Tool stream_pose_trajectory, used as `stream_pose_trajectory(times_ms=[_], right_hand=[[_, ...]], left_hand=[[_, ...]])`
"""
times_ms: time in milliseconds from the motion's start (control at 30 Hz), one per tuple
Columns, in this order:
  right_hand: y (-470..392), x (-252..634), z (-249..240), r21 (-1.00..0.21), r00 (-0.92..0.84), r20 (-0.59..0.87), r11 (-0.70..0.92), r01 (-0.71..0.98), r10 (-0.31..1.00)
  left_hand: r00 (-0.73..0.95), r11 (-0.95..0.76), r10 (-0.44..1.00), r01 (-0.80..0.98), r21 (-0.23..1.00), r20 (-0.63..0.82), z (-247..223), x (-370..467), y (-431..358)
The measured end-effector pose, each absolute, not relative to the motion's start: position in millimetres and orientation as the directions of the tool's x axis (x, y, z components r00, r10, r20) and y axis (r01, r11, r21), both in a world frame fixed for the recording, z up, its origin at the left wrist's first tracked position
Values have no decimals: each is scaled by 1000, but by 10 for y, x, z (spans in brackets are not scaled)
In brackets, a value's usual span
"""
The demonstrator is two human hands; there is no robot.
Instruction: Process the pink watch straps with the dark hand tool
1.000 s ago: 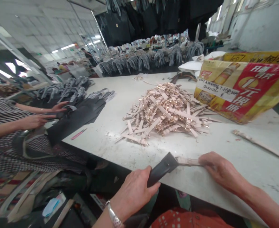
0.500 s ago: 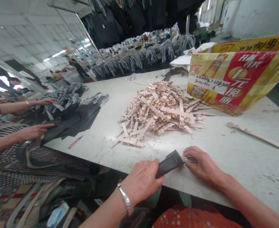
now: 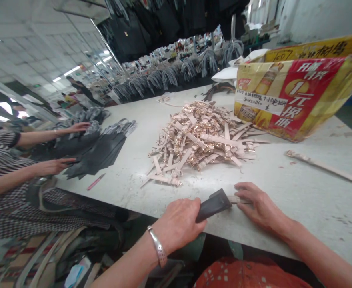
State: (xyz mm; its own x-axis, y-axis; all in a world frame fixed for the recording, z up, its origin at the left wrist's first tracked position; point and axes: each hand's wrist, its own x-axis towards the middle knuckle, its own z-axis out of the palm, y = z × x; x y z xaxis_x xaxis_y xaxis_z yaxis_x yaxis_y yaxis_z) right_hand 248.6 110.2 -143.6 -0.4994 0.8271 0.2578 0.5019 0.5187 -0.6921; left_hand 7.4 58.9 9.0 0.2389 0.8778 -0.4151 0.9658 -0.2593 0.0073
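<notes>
At the near table edge, my left hand (image 3: 183, 218) is wrapped round a dark grey, flat-sided tool (image 3: 213, 206) whose exact kind I cannot make out. Its wide end points right, towards my right hand (image 3: 258, 204). Between thumb and fingers, the right hand pinches a narrow pale strap (image 3: 235, 199). One end of that strap meets the tool's wide end; whether it goes inside or under is hidden. Beyond both hands lies a heap of pale pink buckle straps (image 3: 200, 138) with gold-coloured buckles. A single finished-looking strap (image 3: 326, 168) rests apart on the right.
A yellow and red cardboard box (image 3: 296, 100) stands behind the heap on the right. At left, a co-worker's hands (image 3: 54, 166) work over dark grey pieces (image 3: 104, 150). A pink cutter (image 3: 95, 182) lies near the table edge. Dark bags (image 3: 170, 28) hang behind.
My right hand has shifted slightly right, and more of the pale strap shows beside the tool. The left hand barely moves. The co-worker's upper hand has moved right.
</notes>
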Motion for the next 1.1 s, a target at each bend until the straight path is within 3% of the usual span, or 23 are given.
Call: stream_pose_trajectory(times_ms=[233, 433, 567, 833, 1100], right_hand=[[1121, 2466, -1346, -727, -527, 225, 501, 470, 819], [1126, 2488, -1369, -709, -522, 211, 497, 500, 826], [1142, 2482, -1416, -718, -512, 237, 504, 480, 826], [1154, 2483, -1420, -734, -500, 275, 515, 443, 821], [1169, 2479, -1394, -743, -486, 252, 489, 456, 837]], left_hand=[[285, -292, 889, 956, 35, -358, -33, 268, 723], [221, -196, 900, 975, 104, -376, -8, 126, 742], [170, -158, 907, 985, 63, -384, 34, -9, 630], [244, -242, 888, 969, 53, -389, -25, 194, 643], [139, -74, 932, 977, 199, -335, -53, -32, 696]])
